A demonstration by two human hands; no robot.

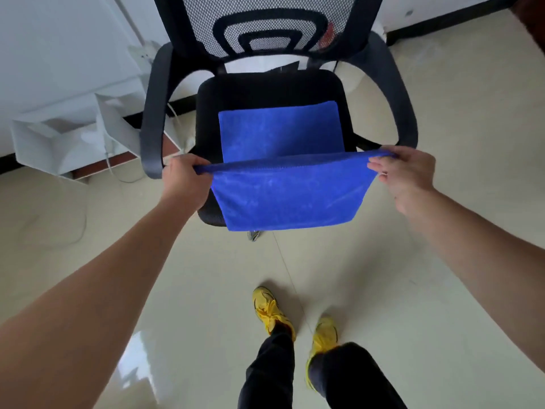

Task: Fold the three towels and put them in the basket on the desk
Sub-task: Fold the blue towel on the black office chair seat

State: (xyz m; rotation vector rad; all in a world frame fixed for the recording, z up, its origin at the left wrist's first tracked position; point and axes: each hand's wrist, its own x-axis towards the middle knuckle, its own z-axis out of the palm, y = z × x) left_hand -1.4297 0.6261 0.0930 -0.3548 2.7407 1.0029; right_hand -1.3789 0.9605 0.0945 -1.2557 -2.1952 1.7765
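Blue towel (287,199) between left hand (183,177), right hand (406,175)

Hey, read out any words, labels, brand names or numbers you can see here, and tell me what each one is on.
None: no text can be read in this view.
Held towel and seat towel: plain blue, no label showing.
Chair: no brand visible.
Red patch behind the chair's mesh: too blurred to read, if it bears text at all.
Shoes: yellow, no legible logo.

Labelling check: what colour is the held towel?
Plain blue; held towel shows best in head view.
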